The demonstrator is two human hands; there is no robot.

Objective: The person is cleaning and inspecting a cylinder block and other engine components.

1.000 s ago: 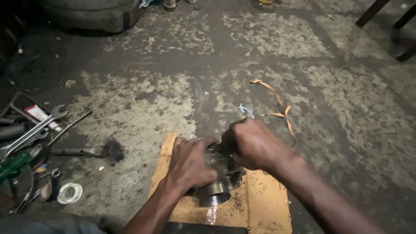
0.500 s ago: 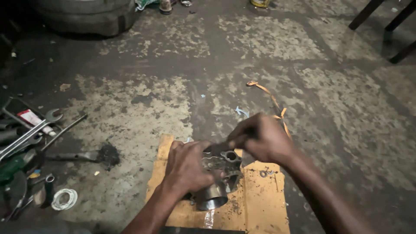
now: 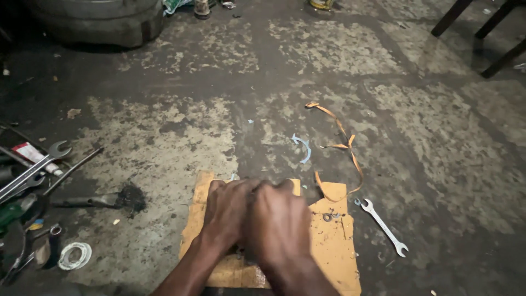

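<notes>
My left hand (image 3: 227, 214) and my right hand (image 3: 279, 225) are pressed side by side on a piece of brown cardboard (image 3: 334, 246) that lies on the floor. Their fingers curl down over a metal engine part, which they cover almost wholly. My right hand is blurred. A small double open-ended spanner (image 3: 381, 226) lies on the floor just right of the cardboard, clear of both hands. A little ring-shaped piece (image 3: 327, 217) rests on the cardboard near my right hand.
An orange strap (image 3: 342, 145) and a pale blue scrap (image 3: 303, 147) lie beyond the cardboard. Spanners (image 3: 33, 167), a brush (image 3: 104, 200) and a white ring (image 3: 74, 255) are at the left. A large round tub (image 3: 98, 19) stands far left. Chair legs (image 3: 482, 27) are far right.
My right hand has come down from the top of the metal part onto it beside my left hand. The small spanner now lies on the floor at the right.
</notes>
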